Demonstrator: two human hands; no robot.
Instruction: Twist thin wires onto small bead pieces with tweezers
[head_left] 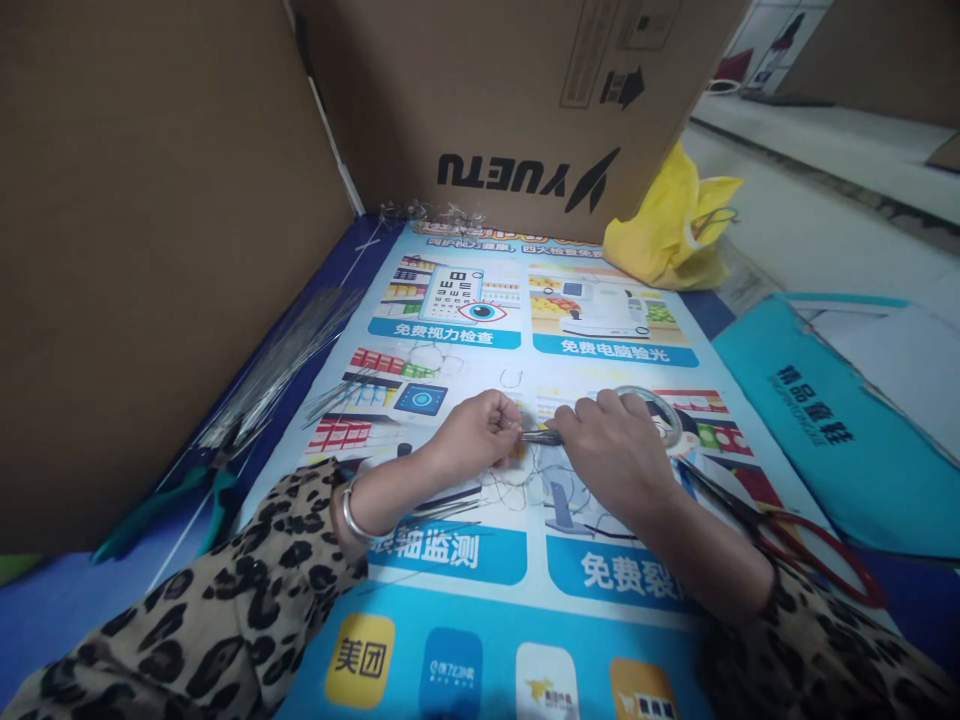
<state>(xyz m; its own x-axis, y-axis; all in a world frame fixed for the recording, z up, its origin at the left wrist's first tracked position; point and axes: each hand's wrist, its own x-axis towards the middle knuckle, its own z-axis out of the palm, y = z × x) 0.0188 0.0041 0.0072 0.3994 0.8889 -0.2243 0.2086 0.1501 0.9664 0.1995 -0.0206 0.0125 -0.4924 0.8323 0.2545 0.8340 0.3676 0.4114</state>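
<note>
My right hand (pixel 619 450) is wrapped round a pair of pliers, whose metal jaws (pixel 541 437) point left toward my other hand. My left hand (pixel 480 435) is closed in a pinch at the tip of the jaws, on what looks like a thin wire; most of it is hidden by the fingers. Thin bent wire loops (pixel 510 485) lie on the printed poster just below both hands. A small U-shaped wire piece (pixel 511 378) lies beyond them. Partly behind my right hand is a round clear ring, like a tape roll (pixel 667 420).
Red-handled scissors (pixel 817 550) lie at right, by a turquoise box (pixel 795 430). A yellow bag (pixel 667 235) stands behind. At left are straight wires (pixel 281 360) and green-handled pliers (pixel 214 490). Cardboard walls (pixel 510 100) close off the back and left, with wire pieces (pixel 457 215) along the back.
</note>
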